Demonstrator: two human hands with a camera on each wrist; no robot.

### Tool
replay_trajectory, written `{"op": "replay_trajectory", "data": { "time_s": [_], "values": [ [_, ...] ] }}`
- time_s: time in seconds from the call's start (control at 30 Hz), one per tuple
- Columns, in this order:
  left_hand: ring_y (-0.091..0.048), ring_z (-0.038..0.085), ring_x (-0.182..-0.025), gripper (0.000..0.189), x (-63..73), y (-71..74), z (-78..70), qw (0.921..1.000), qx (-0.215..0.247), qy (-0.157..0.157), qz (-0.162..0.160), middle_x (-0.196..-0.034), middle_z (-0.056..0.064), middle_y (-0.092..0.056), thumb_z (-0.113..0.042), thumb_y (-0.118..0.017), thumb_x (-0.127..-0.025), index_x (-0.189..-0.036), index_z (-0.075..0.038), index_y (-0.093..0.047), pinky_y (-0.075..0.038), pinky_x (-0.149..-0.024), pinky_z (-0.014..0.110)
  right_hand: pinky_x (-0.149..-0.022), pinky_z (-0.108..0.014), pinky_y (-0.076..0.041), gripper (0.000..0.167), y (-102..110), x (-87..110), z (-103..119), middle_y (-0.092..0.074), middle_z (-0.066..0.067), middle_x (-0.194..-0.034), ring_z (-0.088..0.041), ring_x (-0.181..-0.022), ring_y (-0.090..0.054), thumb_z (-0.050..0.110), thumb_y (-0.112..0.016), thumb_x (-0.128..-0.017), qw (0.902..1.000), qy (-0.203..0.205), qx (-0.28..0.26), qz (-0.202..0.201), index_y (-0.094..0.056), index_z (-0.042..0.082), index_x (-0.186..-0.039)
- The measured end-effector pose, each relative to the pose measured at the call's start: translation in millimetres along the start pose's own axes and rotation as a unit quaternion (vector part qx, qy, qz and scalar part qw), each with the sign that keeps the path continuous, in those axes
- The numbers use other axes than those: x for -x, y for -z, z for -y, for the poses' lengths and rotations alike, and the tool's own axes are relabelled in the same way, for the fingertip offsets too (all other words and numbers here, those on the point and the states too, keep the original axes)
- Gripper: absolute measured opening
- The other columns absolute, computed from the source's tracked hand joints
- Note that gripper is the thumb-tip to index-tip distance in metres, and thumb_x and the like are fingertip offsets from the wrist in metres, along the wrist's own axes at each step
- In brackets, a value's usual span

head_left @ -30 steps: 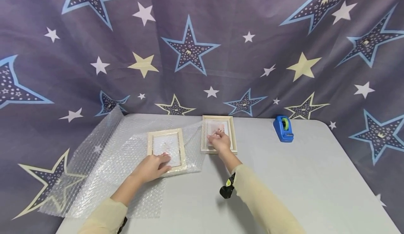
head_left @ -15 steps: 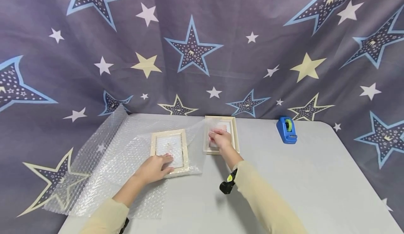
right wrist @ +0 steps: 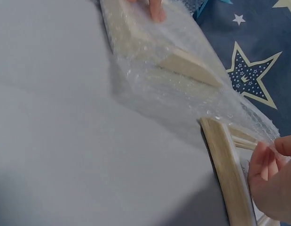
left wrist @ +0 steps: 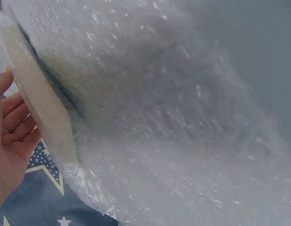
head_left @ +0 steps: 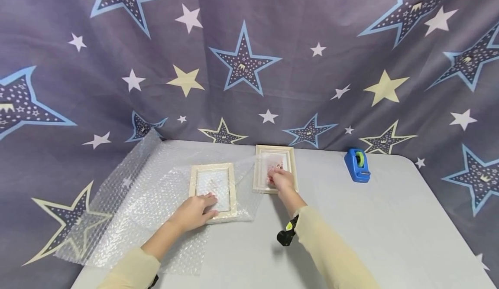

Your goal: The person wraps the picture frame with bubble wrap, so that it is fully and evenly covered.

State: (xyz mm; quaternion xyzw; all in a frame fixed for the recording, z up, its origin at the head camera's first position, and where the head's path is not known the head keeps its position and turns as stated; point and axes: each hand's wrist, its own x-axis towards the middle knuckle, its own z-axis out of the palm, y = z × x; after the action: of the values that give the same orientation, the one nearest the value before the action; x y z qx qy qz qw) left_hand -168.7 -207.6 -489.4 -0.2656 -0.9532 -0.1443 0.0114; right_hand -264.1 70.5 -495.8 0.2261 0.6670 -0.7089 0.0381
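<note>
On the desk (head_left: 390, 215), frame (head_left: 219, 187) is steadied by left fingers (head_left: 209, 199), bubble wrap (head_left: 148, 211) pinched by right fingers (head_left: 277, 176): wrapping apparently underway, folding due.

- Left hand (head_left: 193, 213) hides lower left of wrapped frame (head_left: 232, 187).
- Its print (head_left: 212, 183) too hazy under bubble wrap (head_left: 156, 193) to tell.
- Right hand (head_left: 283, 181) and bubble wrap partly cover second frame (head_left: 287, 161).
- Wrist views: each hand cut off by side edge.
- Head view: sleeves (head_left: 130, 268) and tabletop (head_left: 241, 254) cut by bottom edge.
</note>
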Motion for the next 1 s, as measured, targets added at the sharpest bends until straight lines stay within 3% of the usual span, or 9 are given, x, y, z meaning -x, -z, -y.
{"op": "replay_trajectory", "data": {
  "time_s": [0.2, 0.43, 0.53, 0.57, 0.7, 0.8, 1.0],
  "values": [
    [-0.062, 0.030, -0.119, 0.039, -0.8, 1.5, -1.2, 1.0000, -0.003, 0.008, -0.002, -0.123, 0.017, -0.066, -0.030, -0.068, -0.088, -0.116, -0.004, -0.068, -0.051, -0.101, 0.044, -0.046, -0.014, -0.051, 0.027, 2.8, -11.4, 3.2, -0.055, 0.005, -0.060, -0.001, -0.047, -0.054, 0.002, -0.064, -0.085, 0.9991, 0.026, 0.010, -0.031, -0.062, -0.014, -0.107],
    [-0.060, 0.030, -0.122, 0.043, 5.1, 1.3, 0.5, 0.9999, 0.000, 0.013, 0.010, -0.127, 0.017, -0.064, -0.033, -0.065, -0.089, -0.120, -0.003, -0.066, -0.049, -0.104, 0.045, -0.046, -0.016, -0.053, 0.025, 6.4, -16.0, 1.9, -0.061, 0.000, -0.062, -0.003, -0.047, -0.056, -0.003, -0.064, -0.085, 0.9977, 0.018, 0.019, -0.063, -0.065, -0.013, -0.107],
    [-0.060, 0.030, -0.122, 0.045, 6.8, 0.3, 1.5, 0.9999, -0.004, 0.011, 0.009, -0.128, 0.017, -0.063, -0.035, -0.064, -0.090, -0.121, -0.003, -0.065, -0.049, -0.104, 0.044, -0.048, -0.021, -0.056, 0.020, 7.1, -21.7, -1.7, -0.065, -0.006, -0.064, -0.006, -0.047, -0.056, -0.005, -0.065, -0.082, 0.9963, 0.025, 0.017, -0.081, -0.068, -0.012, -0.101],
    [-0.060, 0.030, -0.123, 0.045, 6.8, 0.1, 1.5, 0.9999, -0.004, 0.011, 0.007, -0.129, 0.017, -0.063, -0.036, -0.064, -0.090, -0.121, -0.003, -0.065, -0.048, -0.104, 0.044, -0.046, -0.021, -0.055, 0.016, 7.3, -26.2, -5.4, -0.065, -0.006, -0.062, -0.006, -0.045, -0.056, -0.006, -0.066, -0.080, 0.9954, 0.045, 0.002, -0.085, -0.069, -0.011, -0.095],
    [-0.061, 0.030, -0.122, 0.045, 5.4, -1.4, 1.3, 0.9999, -0.013, -0.002, -0.004, -0.128, 0.016, -0.064, -0.035, -0.064, -0.090, -0.121, -0.002, -0.066, -0.049, -0.103, 0.044, -0.049, -0.025, -0.058, 0.013, 5.8, -28.3, -2.5, -0.070, -0.014, -0.073, -0.008, -0.046, -0.057, -0.004, -0.067, -0.080, 0.9933, 0.049, 0.012, -0.104, -0.071, -0.008, -0.092],
    [-0.062, 0.030, -0.119, 0.043, 4.7, -3.5, 1.2, 0.9995, -0.027, -0.010, -0.012, -0.126, 0.016, -0.065, -0.034, -0.065, -0.090, -0.118, -0.003, -0.067, -0.051, -0.101, 0.043, -0.047, -0.021, -0.056, 0.020, 3.0, -20.5, 6.5, -0.068, -0.009, -0.073, -0.005, -0.046, -0.056, -0.001, -0.066, -0.083, 0.9942, 0.036, 0.021, -0.099, -0.069, -0.010, -0.101],
    [-0.064, 0.032, -0.115, 0.039, 2.2, -6.2, -0.7, 0.9978, -0.050, -0.038, -0.023, -0.122, 0.016, -0.067, -0.035, -0.064, -0.089, -0.113, -0.004, -0.069, -0.055, -0.095, 0.045, -0.044, -0.009, -0.046, 0.020, 0.5, -10.6, 15.9, -0.059, 0.009, -0.059, 0.005, -0.044, -0.050, -0.001, -0.069, -0.081, 0.9894, 0.097, 0.033, -0.102, -0.071, -0.009, -0.098]
  ]
}}
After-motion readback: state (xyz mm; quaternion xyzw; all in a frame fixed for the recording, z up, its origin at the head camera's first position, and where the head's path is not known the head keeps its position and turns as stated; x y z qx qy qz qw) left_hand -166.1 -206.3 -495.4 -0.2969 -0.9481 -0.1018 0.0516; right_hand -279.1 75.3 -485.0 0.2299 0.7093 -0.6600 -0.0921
